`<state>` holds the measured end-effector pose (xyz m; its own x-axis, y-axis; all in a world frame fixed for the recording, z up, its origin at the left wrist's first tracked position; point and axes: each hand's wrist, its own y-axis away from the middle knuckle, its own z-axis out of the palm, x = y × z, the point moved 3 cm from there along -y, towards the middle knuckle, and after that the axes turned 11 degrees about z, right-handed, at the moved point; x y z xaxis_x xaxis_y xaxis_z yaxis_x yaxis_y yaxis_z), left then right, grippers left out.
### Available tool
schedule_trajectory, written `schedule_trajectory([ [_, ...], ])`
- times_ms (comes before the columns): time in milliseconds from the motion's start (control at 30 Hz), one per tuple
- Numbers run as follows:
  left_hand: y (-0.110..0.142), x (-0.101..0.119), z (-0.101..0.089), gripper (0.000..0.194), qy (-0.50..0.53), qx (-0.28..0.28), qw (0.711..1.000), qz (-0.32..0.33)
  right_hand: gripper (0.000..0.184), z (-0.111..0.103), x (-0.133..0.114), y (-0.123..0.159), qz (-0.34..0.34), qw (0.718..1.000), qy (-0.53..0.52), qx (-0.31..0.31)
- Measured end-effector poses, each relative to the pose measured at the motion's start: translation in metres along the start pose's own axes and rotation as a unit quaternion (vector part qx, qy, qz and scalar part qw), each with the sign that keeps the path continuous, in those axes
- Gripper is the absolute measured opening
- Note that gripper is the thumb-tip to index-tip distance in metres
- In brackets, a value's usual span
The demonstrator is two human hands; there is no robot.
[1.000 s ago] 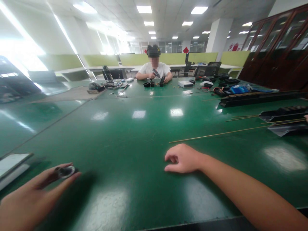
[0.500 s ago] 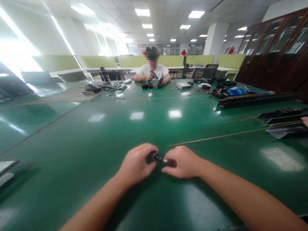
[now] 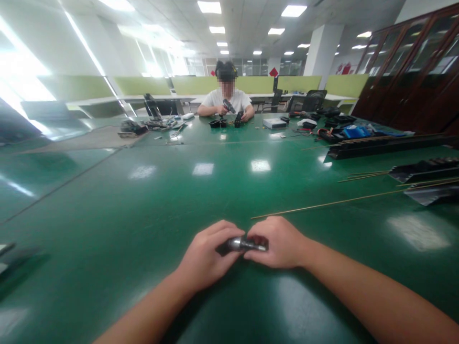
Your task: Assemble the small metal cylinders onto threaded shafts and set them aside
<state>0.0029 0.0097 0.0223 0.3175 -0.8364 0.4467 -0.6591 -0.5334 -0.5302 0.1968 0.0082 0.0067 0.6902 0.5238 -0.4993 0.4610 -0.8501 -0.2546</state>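
Above the green table (image 3: 201, 200), a dark handheld tool (image 3: 235, 244) with a silver collar and a slim metal shaft lies nearly level, pointing right. It looks like a small power screwdriver, though its rear is covered by my fingers. My left hand (image 3: 211, 253) is wrapped round the dark body. Around the front part, my right hand (image 3: 281, 242) curls its fingers, the thumb below and the forefinger above. The metal tip shows inside that curl. Beyond my right hand, a thin brass-coloured rod (image 3: 315, 206) lies on the table.
Long black channel pieces (image 3: 383, 146) and more rods lie at the right. Across the table sits a person (image 3: 225, 98) holding a drill over black parts. A white box (image 3: 274, 123) and a blue bundle (image 3: 358, 132) are at the far side. Scattered parts (image 3: 163, 123) lie far left.
The tool has swung from pointing partly toward me to lying more sideways, showing more silver. Both hands have drawn closer together. A hand at the right edge has left the view.
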Motion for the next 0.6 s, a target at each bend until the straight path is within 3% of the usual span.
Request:
schedule_trajectory([
  [100,0.001,-0.002,0.004,0.024,0.011,0.011,1.000,-0.021,0.028,0.002,0.000,-0.001,0.004,1.000,-0.012,-0.007],
  [300,0.002,-0.016,0.010,0.023,0.137,0.023,0.978,-0.155,0.030,0.000,0.002,-0.002,0.017,0.999,-0.031,-0.002],
  [433,0.001,-0.023,0.012,0.027,0.201,0.017,0.963,-0.177,0.031,0.000,0.002,-0.003,0.014,0.999,-0.037,-0.004],
  [600,0.001,-0.030,0.012,0.027,0.206,0.024,0.961,-0.185,0.028,0.005,0.001,-0.008,0.011,0.999,-0.049,0.003],
])
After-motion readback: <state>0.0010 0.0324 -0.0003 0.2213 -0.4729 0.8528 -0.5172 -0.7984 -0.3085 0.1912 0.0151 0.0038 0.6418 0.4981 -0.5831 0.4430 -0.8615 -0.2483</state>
